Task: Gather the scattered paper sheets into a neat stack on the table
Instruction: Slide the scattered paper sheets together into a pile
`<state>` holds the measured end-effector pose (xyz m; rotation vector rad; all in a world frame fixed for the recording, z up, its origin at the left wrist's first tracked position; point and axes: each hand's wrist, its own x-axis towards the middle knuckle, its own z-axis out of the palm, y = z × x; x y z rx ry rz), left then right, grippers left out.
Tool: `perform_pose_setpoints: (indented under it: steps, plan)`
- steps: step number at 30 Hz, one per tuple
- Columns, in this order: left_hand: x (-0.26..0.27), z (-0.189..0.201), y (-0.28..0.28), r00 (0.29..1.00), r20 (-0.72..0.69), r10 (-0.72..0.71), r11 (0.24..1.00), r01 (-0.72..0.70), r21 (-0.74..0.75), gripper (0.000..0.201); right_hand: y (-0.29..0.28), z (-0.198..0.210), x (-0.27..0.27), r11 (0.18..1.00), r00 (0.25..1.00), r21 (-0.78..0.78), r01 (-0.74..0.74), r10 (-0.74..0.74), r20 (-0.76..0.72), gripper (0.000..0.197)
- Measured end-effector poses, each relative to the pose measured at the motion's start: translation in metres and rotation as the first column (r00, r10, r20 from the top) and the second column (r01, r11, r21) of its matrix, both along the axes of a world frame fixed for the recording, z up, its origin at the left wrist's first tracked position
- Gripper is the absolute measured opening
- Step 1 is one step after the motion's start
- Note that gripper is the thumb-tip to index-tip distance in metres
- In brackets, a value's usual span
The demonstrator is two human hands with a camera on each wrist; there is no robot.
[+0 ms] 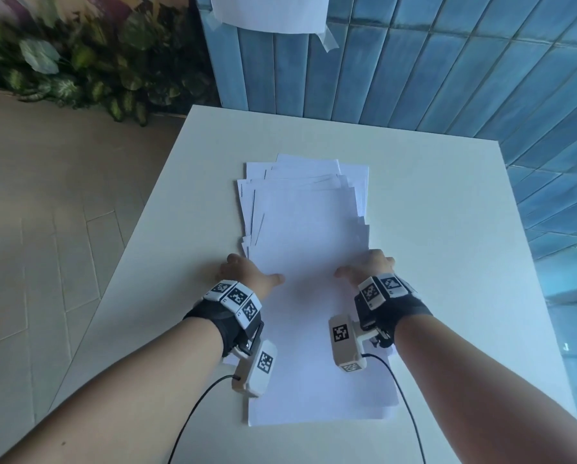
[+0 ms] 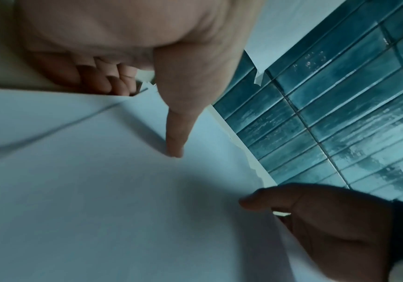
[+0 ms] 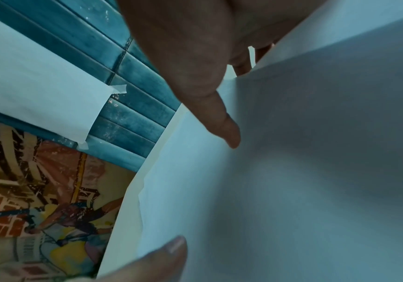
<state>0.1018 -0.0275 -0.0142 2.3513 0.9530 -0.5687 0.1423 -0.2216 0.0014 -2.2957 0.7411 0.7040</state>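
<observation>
A loose pile of white paper sheets (image 1: 307, 229) lies down the middle of the white table (image 1: 447, 229), its far edges fanned and uneven. My left hand (image 1: 247, 274) grips the pile's left edge, thumb (image 2: 175, 137) flat on the top sheet and fingers (image 2: 104, 84) curled under the edge. My right hand (image 1: 369, 267) holds the right edge the same way, thumb (image 3: 222, 118) on top of the paper (image 3: 292, 171) and fingers (image 3: 242, 66) tucked beneath. The side edges of the sheets lift slightly where the fingers go under.
A blue tiled wall (image 1: 447, 61) stands behind the table, with a white sheet taped to it (image 1: 270, 11). Leafy plants (image 1: 79, 61) line the back left. Beige floor (image 1: 29, 229) lies beyond the table's left edge. Black cables trail from both wrist cameras.
</observation>
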Motion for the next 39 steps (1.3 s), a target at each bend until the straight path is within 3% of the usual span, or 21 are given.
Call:
perform_pose_setpoints:
  steps: [3, 6, 10, 14, 17, 19, 22, 26, 31, 36, 39]
  plan:
    - [0.002, 0.006, -0.005, 0.996, -0.092, 0.002, 1.000, -0.002, 0.000, 0.109, 0.005, -0.003, -0.004, 0.990, 0.999, -0.133, -0.040, 0.039, -0.013, 0.066]
    - [0.002, 0.011, -0.014, 0.996, -0.086, 0.019, 1.000, -0.018, 0.010, 0.103, 0.005, -0.007, -0.009, 0.980, 0.998, -0.194, -0.048, 0.052, 0.017, 0.062]
    - [0.001, 0.011, -0.016, 0.986, 0.022, 0.163, 0.977, -0.158, -0.146, 0.089, -0.002, -0.006, -0.008, 0.997, 0.999, -0.083, 0.001, 0.003, 0.050, 0.066]
    - [0.008, 0.001, -0.006, 0.957, 0.051, 0.284, 0.913, -0.254, -0.320, 0.102, -0.010, 0.003, -0.005, 0.997, 0.999, 0.056, 0.048, -0.049, 0.010, 0.069]
    - [0.007, 0.001, -0.001, 0.972, -0.007, 0.235, 0.896, -0.219, -0.387, 0.078, -0.012, 0.002, -0.006, 0.998, 0.999, 0.057, 0.033, -0.033, -0.011, 0.054]
    - [0.004, -0.003, 0.000, 0.983, -0.024, 0.184, 0.892, -0.178, -0.416, 0.081, -0.014, -0.001, -0.008, 0.999, 1.000, 0.049, 0.014, -0.013, -0.020, 0.043]
    - [-0.001, 0.002, -0.004, 0.988, 0.064, 0.139, 0.942, -0.112, -0.317, 0.088, -0.014, -0.003, -0.012, 0.998, 1.000, 0.056, 0.017, -0.015, -0.022, 0.042]
    - [-0.009, 0.018, -0.023, 0.998, 0.028, -0.049, 0.996, 0.051, -0.072, 0.078, -0.015, -0.007, -0.017, 0.999, 1.000, 0.041, 0.027, -0.027, -0.014, 0.055]
    - [-0.005, 0.022, -0.042, 0.996, 0.075, -0.047, 0.983, 0.060, -0.176, 0.072, -0.022, -0.003, -0.023, 0.995, 0.999, -0.095, -0.039, 0.036, -0.041, 0.065]
    - [-0.004, 0.027, -0.043, 0.986, 0.064, -0.157, 0.983, 0.162, -0.091, 0.063, -0.020, -0.001, -0.029, 0.999, 0.998, 0.008, 0.034, -0.034, 0.056, 0.070]
    - [-0.007, 0.028, -0.046, 0.985, 0.088, -0.149, 0.981, 0.158, -0.111, 0.062, -0.022, -0.001, -0.027, 0.996, 0.995, 0.047, 0.070, -0.073, 0.064, 0.070]
